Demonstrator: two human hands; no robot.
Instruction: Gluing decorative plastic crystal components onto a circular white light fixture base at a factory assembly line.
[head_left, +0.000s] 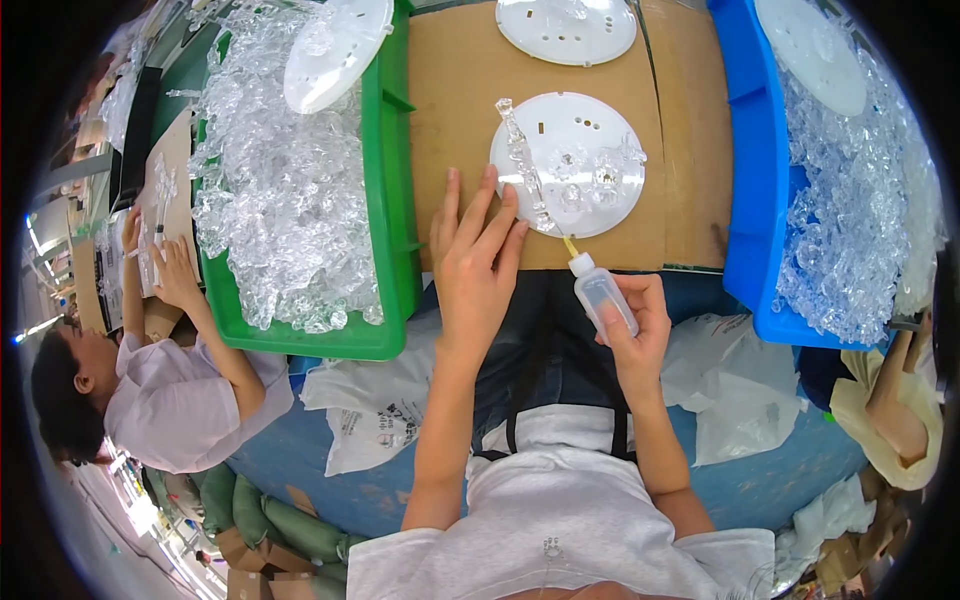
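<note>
A round white disc (560, 112) with small holes lies on brown cardboard in front of me. A slender clear beaded piece (524, 165) lies slanted along its left side, and small clear bits rest near the disc's middle and right. My left hand (472, 270) lies with fingers stretched out and apart at the disc's lower left edge, fingertips near the beaded piece, holding nothing. In my right hand (642, 325) is a translucent squeeze bottle (602, 298), tilted, its yellow tip (570, 244) at the disc's lower edge beside the end of the beaded piece.
A green bin (385, 230) full of clear pieces stands left, a blue bin (752, 190) with similar pieces right. White discs lie on both bins, and another disc (565, 30) at the far cardboard (450, 90). A co-worker (180, 400) sits left; another person's arm shows right.
</note>
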